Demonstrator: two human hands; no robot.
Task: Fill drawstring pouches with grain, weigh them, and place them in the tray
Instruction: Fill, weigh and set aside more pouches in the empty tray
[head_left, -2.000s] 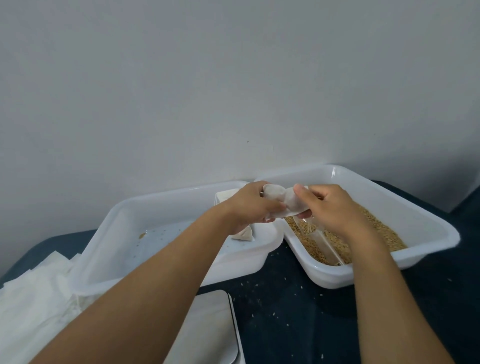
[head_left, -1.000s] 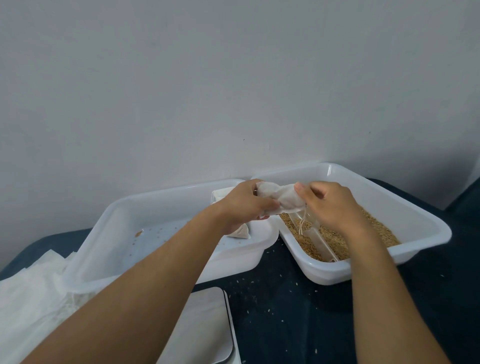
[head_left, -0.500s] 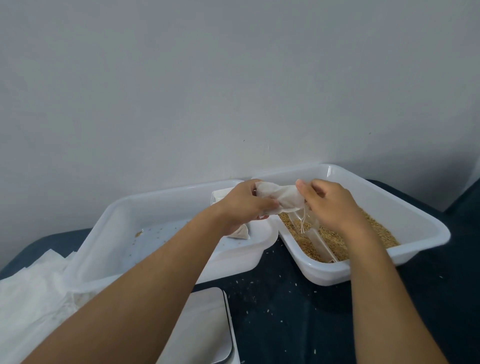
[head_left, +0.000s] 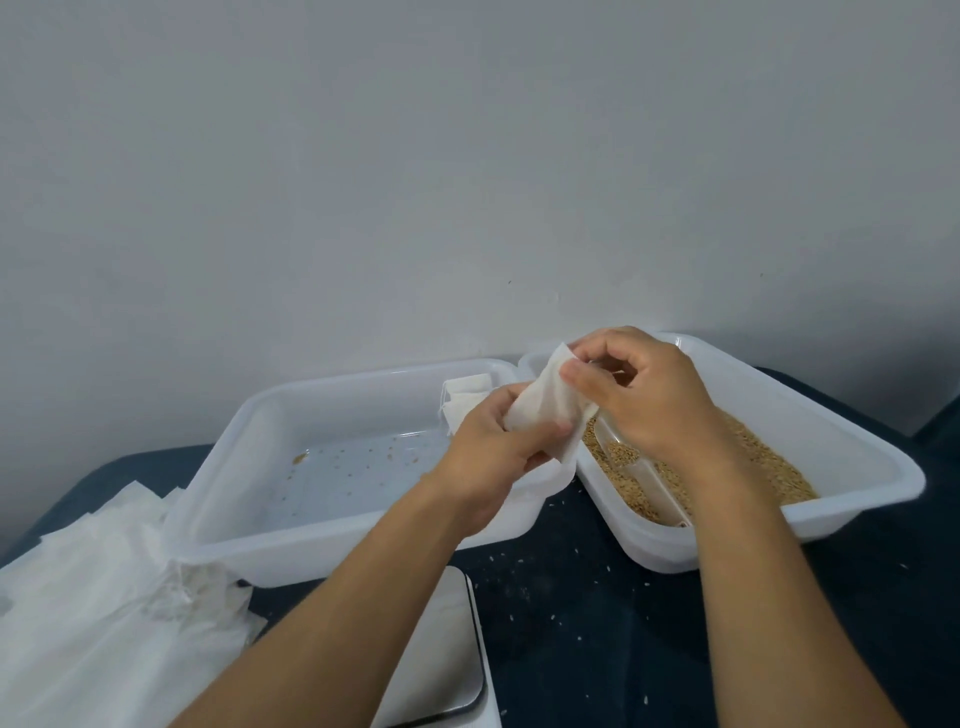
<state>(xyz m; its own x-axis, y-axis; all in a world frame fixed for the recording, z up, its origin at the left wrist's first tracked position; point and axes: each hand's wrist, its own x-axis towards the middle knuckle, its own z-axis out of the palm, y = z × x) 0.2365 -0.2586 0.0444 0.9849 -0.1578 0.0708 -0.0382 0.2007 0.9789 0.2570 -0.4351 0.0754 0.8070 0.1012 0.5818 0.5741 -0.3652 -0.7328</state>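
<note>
Both hands hold one white drawstring pouch (head_left: 545, 410) in the air above the gap between two white trays. My left hand (head_left: 496, 447) grips its lower end. My right hand (head_left: 644, 395) pinches its upper edge with thumb and fingers. The pouch looks flat and slanted, upper end to the right. The right tray (head_left: 857, 457) holds brown grain (head_left: 763, 462) and a clear scoop (head_left: 641, 473). The left tray (head_left: 249, 467) holds a few pouches (head_left: 462, 397) in its far right corner and scattered grains.
A flat scale (head_left: 441, 654) lies at the front, partly under my left forearm. A heap of empty white pouches (head_left: 93, 597) lies at the left. Loose grains dot the dark table (head_left: 597, 623). A grey wall stands just behind the trays.
The pouch has turned from lying level between my hands to slanting upward. My right hand rose to its top edge and my left hand dropped lower.
</note>
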